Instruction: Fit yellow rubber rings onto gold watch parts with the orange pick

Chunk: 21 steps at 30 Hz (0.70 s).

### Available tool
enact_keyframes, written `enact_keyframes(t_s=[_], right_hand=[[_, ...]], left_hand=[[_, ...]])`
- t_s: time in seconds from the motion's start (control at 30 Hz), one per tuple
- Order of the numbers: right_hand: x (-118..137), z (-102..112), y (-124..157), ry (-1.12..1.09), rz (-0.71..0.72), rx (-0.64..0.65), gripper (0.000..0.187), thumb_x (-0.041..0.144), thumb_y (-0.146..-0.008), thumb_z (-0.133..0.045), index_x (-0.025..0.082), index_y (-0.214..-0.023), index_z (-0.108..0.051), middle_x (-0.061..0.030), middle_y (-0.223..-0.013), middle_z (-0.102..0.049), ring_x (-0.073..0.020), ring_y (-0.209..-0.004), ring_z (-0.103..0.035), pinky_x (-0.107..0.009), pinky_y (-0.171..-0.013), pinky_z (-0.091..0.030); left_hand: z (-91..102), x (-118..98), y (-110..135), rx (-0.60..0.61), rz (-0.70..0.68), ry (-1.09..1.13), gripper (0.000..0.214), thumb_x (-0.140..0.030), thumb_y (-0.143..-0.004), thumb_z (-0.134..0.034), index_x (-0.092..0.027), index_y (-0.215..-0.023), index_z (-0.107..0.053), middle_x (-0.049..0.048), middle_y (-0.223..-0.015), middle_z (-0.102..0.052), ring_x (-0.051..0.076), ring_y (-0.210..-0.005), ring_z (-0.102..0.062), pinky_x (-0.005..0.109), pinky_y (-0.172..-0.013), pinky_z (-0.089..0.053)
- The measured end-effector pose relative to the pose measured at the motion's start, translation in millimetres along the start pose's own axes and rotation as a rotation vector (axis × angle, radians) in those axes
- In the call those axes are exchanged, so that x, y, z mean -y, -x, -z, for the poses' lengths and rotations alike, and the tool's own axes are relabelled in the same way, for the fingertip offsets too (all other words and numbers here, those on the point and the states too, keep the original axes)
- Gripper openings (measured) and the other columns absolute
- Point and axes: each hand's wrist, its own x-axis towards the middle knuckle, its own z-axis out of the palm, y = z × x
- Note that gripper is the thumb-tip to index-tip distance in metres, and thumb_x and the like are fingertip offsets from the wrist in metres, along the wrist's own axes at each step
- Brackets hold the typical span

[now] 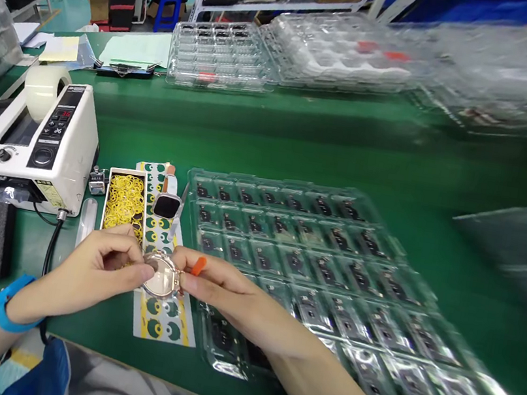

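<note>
while the left hand and the right hand are grasping a round rose-gold watch case above a yellow-green sticker sheet, a clear plastic tray is holding many black parts.

- Bare left hand reaches rightward from the lower left, fingers curled and pinching.
- Bare right hand reaches leftward, its fingertips just apart from the left hand's.
- Bright blue band circles the left wrist behind that hand.

Electric tape dispenser beside box of yellow rings; smartwatch on printed sheet; clear blister trays right.
</note>
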Motion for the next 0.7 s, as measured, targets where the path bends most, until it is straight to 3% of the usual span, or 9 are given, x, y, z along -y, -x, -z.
enact_keyframes(t_s=[0.13, 0.27, 0.4, 0.47, 0.57, 0.7], right_hand=[[-1, 1, -1, 0.08, -0.008, -0.028, 0.046, 0.062, -0.086, -0.054, 0.02, -0.07, -0.045, 0.0029, -0.07, -0.037, -0.0133, -0.066, -0.033, -0.028, -0.062, -0.028], [-3, 5, -2, 0.151, -0.025, -0.074, 0.048, 0.065, -0.086, -0.052, 0.021, -0.069, -0.044, 0.0022, -0.07, -0.037, -0.014, -0.067, -0.035, -0.029, -0.063, -0.03], [-4, 6, -2, 0.164, -0.021, -0.091, 0.048, 0.066, -0.085, -0.053, 0.021, -0.07, -0.046, 0.0014, -0.071, -0.041, -0.014, -0.068, -0.038, -0.029, -0.065, -0.033], [-5, 5, -2, 0.154, -0.026, -0.084, 0.049, 0.067, -0.084, -0.054, 0.021, -0.071, -0.049, 0.0011, -0.071, -0.043, -0.0141, -0.068, -0.04, -0.029, -0.065, -0.036], [-13, 2, 1, 0.117, -0.042, -0.072, 0.046, 0.067, -0.08, -0.058, 0.022, -0.074, -0.057, -0.0009, -0.075, -0.05, -0.0165, -0.074, -0.049, -0.033, -0.072, -0.043], [-35, 0, 9, -0.013, -0.126, -0.033, 0.041, 0.064, -0.08, -0.061, 0.027, -0.098, -0.068, -0.0078, -0.101, -0.064, -0.0273, -0.101, -0.06, -0.044, -0.092, -0.046]], left_hand=[[-4.8, 2, 2, -0.112, -0.039, -0.2, 0.027, -0.027, -0.083, -0.061, -0.018, -0.06, -0.048, -0.0034, -0.068, -0.041, 0.011, -0.061, -0.037, 0.026, -0.054, -0.027], [4.5, 2, 3, -0.224, -0.033, -0.459, 0.027, -0.024, -0.083, -0.062, -0.018, -0.063, -0.045, -0.0045, -0.068, -0.042, 0.01, -0.058, -0.037, 0.026, -0.054, -0.028], [12.2, 1, 1, -0.431, -0.284, -0.364, 0.01, -0.017, -0.086, -0.059, -0.019, -0.076, -0.059, -0.0016, -0.076, -0.052, 0.012, -0.068, -0.05, 0.027, -0.061, -0.038], [6.5, 2, 0, -0.388, -0.418, -0.227, 0.007, -0.017, -0.086, -0.062, -0.021, -0.083, -0.068, 0.0039, -0.096, -0.061, 0.016, -0.089, -0.059, 0.031, -0.076, -0.046], [-9.9, 9, -3, -0.204, -0.484, -0.065, 0.006, -0.02, -0.081, -0.07, -0.022, -0.086, -0.073, 0.0096, -0.123, -0.061, 0.024, -0.114, -0.058, 0.041, -0.096, -0.045], [-25.2, 21, -2, -0.092, -0.505, 0.127, 0.019, -0.019, -0.072, -0.077, -0.021, -0.09, -0.072, 0.0101, -0.124, -0.064, 0.028, -0.117, -0.059, 0.043, -0.103, -0.044]])
